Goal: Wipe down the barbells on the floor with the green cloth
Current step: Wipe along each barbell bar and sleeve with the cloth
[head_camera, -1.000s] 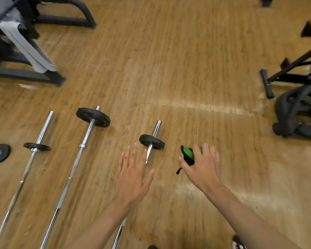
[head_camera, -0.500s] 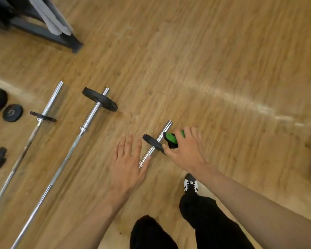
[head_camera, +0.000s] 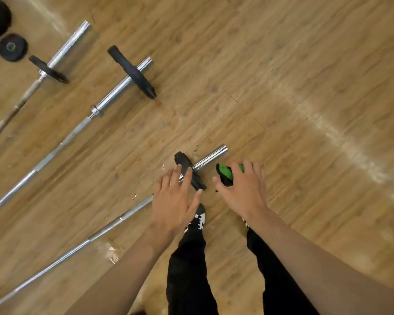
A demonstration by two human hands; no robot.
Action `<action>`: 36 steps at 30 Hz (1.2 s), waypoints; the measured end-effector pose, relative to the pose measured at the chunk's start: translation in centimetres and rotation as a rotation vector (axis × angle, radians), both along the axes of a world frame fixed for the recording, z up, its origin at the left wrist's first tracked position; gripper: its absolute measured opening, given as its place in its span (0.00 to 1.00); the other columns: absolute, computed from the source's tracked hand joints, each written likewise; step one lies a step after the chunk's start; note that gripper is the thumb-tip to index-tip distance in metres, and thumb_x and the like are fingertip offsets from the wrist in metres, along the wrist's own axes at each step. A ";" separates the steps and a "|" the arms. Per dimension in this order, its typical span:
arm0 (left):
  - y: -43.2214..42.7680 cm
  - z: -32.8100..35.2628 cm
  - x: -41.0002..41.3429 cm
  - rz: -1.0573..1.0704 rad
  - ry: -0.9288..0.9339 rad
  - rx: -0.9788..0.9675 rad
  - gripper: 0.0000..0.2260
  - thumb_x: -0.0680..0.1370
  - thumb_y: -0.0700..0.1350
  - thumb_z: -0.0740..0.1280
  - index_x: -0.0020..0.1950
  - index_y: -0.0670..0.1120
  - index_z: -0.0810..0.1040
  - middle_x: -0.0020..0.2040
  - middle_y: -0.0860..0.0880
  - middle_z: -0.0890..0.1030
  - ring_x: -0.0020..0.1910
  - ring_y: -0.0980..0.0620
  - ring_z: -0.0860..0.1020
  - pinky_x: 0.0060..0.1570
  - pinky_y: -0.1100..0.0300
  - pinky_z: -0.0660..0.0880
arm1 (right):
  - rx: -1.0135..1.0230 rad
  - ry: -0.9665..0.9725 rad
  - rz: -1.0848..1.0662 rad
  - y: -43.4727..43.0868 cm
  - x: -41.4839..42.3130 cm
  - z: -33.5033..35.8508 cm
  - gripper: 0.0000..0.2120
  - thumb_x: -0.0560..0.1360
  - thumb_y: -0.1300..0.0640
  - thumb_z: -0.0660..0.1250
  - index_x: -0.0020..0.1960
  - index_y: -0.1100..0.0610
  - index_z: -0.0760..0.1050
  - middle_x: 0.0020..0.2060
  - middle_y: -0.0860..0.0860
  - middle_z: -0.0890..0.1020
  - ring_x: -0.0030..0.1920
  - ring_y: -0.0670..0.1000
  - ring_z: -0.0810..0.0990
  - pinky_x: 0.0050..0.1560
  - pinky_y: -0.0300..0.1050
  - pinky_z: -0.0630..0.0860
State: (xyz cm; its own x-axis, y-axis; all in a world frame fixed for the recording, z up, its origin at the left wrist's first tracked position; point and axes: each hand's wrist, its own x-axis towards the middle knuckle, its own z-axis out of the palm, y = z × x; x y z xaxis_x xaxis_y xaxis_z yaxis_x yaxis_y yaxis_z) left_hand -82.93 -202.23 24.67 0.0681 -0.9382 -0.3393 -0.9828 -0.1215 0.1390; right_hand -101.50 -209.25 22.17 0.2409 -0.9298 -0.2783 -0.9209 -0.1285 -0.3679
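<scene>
At lower centre, the cloth is clutched in the right hand, just beside the nearest barbell. The left hand is spread flat, grasping nothing. The barbell should be steadied, then wiped lengthwise.

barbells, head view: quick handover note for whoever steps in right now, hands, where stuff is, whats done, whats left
Hands: the left hand is open, fingers straight, over the nearest barbell at its small black plate; contact is unclear. The right hand grips the green cloth beside that bar's short end, apart from it.
Things: the middle barbell and the far barbell lie to the left, untouched.
Done: cloth is in hand; no wiping shows.
Left: probably all three bars, starting with the nearest.
</scene>
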 end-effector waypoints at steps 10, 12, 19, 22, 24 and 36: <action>2.2 -9.8 -5.5 0.292 0.074 -0.215 0.29 0.86 0.60 0.52 0.78 0.42 0.71 0.75 0.40 0.73 0.68 0.37 0.73 0.66 0.41 0.70 | -0.210 -0.218 0.207 0.1 -3.8 -9.4 0.24 0.72 0.37 0.67 0.56 0.56 0.76 0.47 0.56 0.75 0.49 0.58 0.72 0.50 0.51 0.66; 3.4 -11.3 -5.5 0.329 0.089 -0.255 0.28 0.85 0.59 0.54 0.78 0.42 0.71 0.75 0.40 0.73 0.68 0.38 0.73 0.67 0.42 0.68 | -0.262 -0.221 0.259 0.3 -3.8 -10.7 0.25 0.71 0.37 0.68 0.55 0.58 0.78 0.47 0.57 0.75 0.49 0.58 0.71 0.49 0.52 0.68; 7.1 -14.1 -4.4 0.375 0.089 -0.420 0.27 0.84 0.56 0.59 0.77 0.41 0.73 0.73 0.39 0.74 0.68 0.38 0.74 0.65 0.42 0.69 | -0.396 -0.255 0.452 0.7 -4.7 -13.3 0.26 0.69 0.38 0.74 0.54 0.60 0.80 0.49 0.60 0.77 0.52 0.60 0.72 0.49 0.55 0.68; 6.4 -18.1 -2.9 0.290 0.077 -0.365 0.27 0.84 0.58 0.57 0.77 0.42 0.73 0.74 0.40 0.74 0.69 0.38 0.73 0.64 0.42 0.70 | -0.344 -0.258 0.503 0.0 -3.3 -18.4 0.27 0.69 0.38 0.74 0.55 0.59 0.80 0.50 0.59 0.77 0.52 0.59 0.72 0.50 0.53 0.67; 5.3 -21.8 -1.4 0.222 0.066 -0.352 0.28 0.85 0.58 0.56 0.77 0.42 0.72 0.75 0.40 0.73 0.69 0.38 0.73 0.62 0.42 0.69 | -0.310 -0.258 0.528 -0.8 -2.0 -22.9 0.26 0.70 0.38 0.72 0.56 0.59 0.80 0.50 0.58 0.77 0.51 0.59 0.72 0.50 0.53 0.67; -1.1 -41.6 4.2 0.084 0.139 -0.530 0.34 0.82 0.59 0.59 0.81 0.38 0.66 0.81 0.35 0.64 0.82 0.37 0.59 0.80 0.40 0.57 | -0.618 -0.270 0.538 -4.7 7.8 -46.8 0.15 0.86 0.49 0.59 0.62 0.57 0.79 0.56 0.58 0.80 0.57 0.63 0.77 0.61 0.57 0.70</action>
State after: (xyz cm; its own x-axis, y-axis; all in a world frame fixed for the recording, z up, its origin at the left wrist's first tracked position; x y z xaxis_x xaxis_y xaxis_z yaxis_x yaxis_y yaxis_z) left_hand -78.69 -203.33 -16.89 0.1386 -0.9763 0.1664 -0.9408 -0.0773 0.3299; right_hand -93.74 -213.94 -24.59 0.6772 -0.6357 0.3706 -0.5683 -0.7717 -0.2854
